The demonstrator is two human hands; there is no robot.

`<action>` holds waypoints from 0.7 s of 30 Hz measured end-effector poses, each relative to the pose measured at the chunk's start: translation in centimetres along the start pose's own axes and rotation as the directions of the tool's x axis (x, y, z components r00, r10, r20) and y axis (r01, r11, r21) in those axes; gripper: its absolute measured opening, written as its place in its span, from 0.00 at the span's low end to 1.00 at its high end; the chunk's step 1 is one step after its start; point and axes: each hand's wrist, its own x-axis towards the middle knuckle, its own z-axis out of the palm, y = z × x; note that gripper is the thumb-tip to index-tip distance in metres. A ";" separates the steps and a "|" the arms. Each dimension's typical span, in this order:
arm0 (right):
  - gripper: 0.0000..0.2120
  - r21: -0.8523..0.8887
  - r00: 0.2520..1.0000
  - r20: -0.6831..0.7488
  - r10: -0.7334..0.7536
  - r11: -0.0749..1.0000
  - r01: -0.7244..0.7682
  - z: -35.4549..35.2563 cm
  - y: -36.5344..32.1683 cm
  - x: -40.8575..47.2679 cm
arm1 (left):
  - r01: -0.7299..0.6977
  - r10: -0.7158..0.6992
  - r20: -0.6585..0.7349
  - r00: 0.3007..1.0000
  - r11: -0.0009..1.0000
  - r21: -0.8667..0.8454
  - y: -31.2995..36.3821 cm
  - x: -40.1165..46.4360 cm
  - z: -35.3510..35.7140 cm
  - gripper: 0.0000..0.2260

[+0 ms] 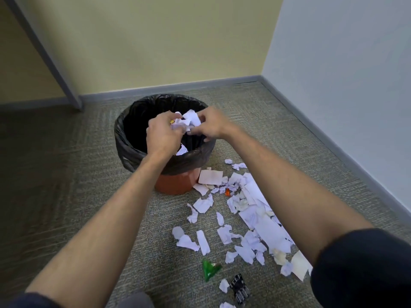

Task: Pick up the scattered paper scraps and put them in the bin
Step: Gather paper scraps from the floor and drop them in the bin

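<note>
Both hands, left and right, clutch a wad of scraps together over the bin. More scraps litter the carpet near and right of it.

Both arms reach forward and away from the body, bare from the elbows down, with dark sleeves pushed up at the near edge of the view. They converge so the two hands meet close together, nearly touching. The left hand shows its back to the camera, wrist bent slightly down, fingers curled inward and pinching. The right hand sits just beside it, also back up, its fingers curled and gripping, thumb tucked under. The right forearm runs in from the lower right, the left from the lower left
</note>
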 end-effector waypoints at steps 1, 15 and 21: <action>0.13 0.001 1.000 0.014 -0.007 1.000 0.007 0.2 -0.1 0.2 | 0.014 -0.016 0.039 0.999 0.999 0.044 -0.2 0.1 0.0 0.16; 0.15 -0.249 0.999 -0.038 -0.017 0.968 0.007 -6.7 8.7 -10.3 | -0.338 0.357 0.016 0.934 0.868 0.362 -0.7 -5.5 5.1 0.15; 0.14 -0.368 0.989 -0.023 0.146 0.918 -0.144 -6.9 15.9 -15.8 | -0.572 0.542 0.189 0.819 0.741 0.352 -2.0 -10.9 12.7 0.12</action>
